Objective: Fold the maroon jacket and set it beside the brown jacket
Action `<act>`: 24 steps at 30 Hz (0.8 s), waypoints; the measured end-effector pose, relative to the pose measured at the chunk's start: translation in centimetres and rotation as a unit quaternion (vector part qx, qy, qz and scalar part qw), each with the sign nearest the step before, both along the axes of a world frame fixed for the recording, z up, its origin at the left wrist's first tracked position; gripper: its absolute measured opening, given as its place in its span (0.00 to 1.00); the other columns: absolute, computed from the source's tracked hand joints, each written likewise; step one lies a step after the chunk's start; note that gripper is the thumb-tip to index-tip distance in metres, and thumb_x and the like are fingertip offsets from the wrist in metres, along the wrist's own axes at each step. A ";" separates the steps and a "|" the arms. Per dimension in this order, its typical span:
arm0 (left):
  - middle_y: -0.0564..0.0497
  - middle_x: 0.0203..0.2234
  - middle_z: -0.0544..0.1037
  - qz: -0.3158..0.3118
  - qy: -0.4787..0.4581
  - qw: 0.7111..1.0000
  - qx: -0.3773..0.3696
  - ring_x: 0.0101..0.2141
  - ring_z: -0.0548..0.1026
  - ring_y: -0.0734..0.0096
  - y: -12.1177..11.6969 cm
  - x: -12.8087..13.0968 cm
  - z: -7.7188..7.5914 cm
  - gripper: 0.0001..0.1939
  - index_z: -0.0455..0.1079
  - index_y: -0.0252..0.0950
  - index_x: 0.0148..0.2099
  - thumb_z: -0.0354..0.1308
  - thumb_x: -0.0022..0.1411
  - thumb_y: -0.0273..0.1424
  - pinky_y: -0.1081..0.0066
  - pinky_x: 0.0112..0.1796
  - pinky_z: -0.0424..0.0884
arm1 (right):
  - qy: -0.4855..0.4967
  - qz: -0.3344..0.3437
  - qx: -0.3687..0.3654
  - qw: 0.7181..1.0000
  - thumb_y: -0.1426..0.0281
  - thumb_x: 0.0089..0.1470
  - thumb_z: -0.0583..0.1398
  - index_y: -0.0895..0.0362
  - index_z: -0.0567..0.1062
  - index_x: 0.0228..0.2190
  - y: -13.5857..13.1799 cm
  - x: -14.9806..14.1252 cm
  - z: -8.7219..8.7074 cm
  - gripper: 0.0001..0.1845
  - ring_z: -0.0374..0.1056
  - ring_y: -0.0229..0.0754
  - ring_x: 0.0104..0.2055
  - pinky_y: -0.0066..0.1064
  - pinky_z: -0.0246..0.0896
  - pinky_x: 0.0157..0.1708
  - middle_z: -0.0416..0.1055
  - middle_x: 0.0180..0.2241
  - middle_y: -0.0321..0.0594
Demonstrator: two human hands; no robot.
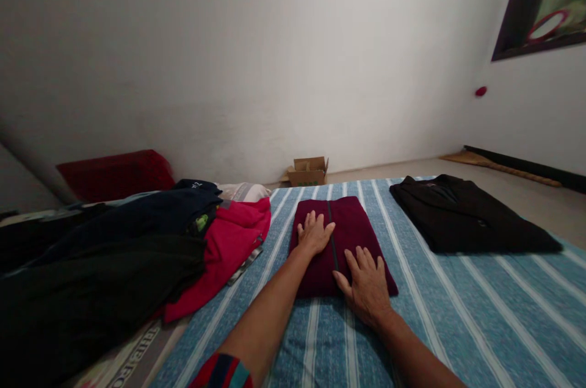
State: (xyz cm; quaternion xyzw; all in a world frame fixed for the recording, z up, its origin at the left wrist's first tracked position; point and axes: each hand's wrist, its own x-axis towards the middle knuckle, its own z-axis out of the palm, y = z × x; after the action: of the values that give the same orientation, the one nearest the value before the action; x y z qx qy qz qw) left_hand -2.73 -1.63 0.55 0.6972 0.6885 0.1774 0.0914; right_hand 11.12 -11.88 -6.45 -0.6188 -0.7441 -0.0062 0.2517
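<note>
Both hands lie flat on a folded maroon garment (341, 244) in the middle of the bed (480, 315), on its blue striped sheet. The left hand (315, 233) presses the far left part, fingers spread and pointing away toward the wall; the right hand (366, 284) rests on the near right corner, fingers open, gripping nothing. The garment sits directly under both palms, its long axis running away from the person toward the bed's far edge, with a dark line, perhaps a zip, down its centre between the hands. It looks like a neat, smooth rectangle. A folded black garment (471, 223) lies well apart toward the right edge; a heap of clothes (137, 247) covers the left side.
</note>
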 end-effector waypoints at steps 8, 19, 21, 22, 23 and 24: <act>0.51 0.23 0.77 0.109 -0.171 0.974 0.099 0.28 0.74 0.66 -4.8 -8.9 -0.3 0.08 0.72 0.34 0.26 0.52 0.47 0.30 0.71 0.33 0.68 | 0.005 -0.001 0.018 1.000 0.51 0.56 0.50 0.60 0.66 0.53 -0.3 0.0 0.0 0.32 0.51 0.60 0.59 0.56 0.40 0.54 0.60 0.55 0.57; 0.55 0.15 0.71 0.171 -0.372 0.906 0.106 0.21 0.68 0.72 -5.2 -8.2 -3.1 0.12 0.73 0.33 0.23 0.55 0.43 0.37 0.74 0.24 0.60 | -0.019 -0.003 0.049 0.999 0.52 0.56 0.50 0.60 0.67 0.52 -0.3 0.3 -1.0 0.30 0.53 0.59 0.58 0.56 0.43 0.53 0.62 0.54 0.56; 0.56 0.13 0.68 0.178 -0.373 0.905 0.103 0.20 0.66 0.73 -5.1 -8.2 -3.4 0.13 0.71 0.33 0.20 0.55 0.44 0.39 0.75 0.22 0.58 | -0.022 -0.002 0.056 0.998 0.53 0.56 0.49 0.60 0.67 0.52 -0.3 0.3 -1.2 0.30 0.53 0.59 0.58 0.55 0.44 0.53 0.62 0.54 0.57; 0.56 0.13 0.67 0.180 -0.375 0.904 0.101 0.19 0.65 0.74 -5.1 -8.1 -3.5 0.14 0.70 0.33 0.19 0.55 0.44 0.39 0.75 0.22 0.57 | -0.024 -0.002 0.059 0.998 0.53 0.56 0.49 0.60 0.67 0.52 -0.3 0.4 -1.3 0.31 0.53 0.58 0.58 0.55 0.44 0.53 0.62 0.54 0.57; 0.57 0.12 0.66 0.180 -0.377 0.903 0.099 0.19 0.64 0.74 -5.1 -8.1 -3.5 0.14 0.70 0.33 0.19 0.55 0.44 0.39 0.75 0.21 0.56 | -0.026 -0.002 0.061 0.998 0.53 0.56 0.49 0.60 0.67 0.52 -0.2 0.5 -1.5 0.31 0.54 0.58 0.58 0.55 0.45 0.53 0.62 0.54 0.57; 0.57 0.12 0.66 0.180 -0.381 0.902 0.098 0.19 0.64 0.75 -5.0 -8.1 -3.6 0.14 0.70 0.33 0.19 0.55 0.45 0.40 0.75 0.21 0.56 | -0.028 -0.001 0.062 0.998 0.52 0.56 0.49 0.60 0.67 0.52 -0.1 0.5 -1.6 0.31 0.54 0.58 0.58 0.55 0.45 0.53 0.62 0.54 0.57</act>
State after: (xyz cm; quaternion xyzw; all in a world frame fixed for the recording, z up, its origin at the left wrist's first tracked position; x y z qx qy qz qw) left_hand -10.81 -6.67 -3.03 0.4460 0.6944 0.5092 0.2443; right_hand 11.65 -11.98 -8.09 -0.6026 -0.7481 -0.0702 0.2689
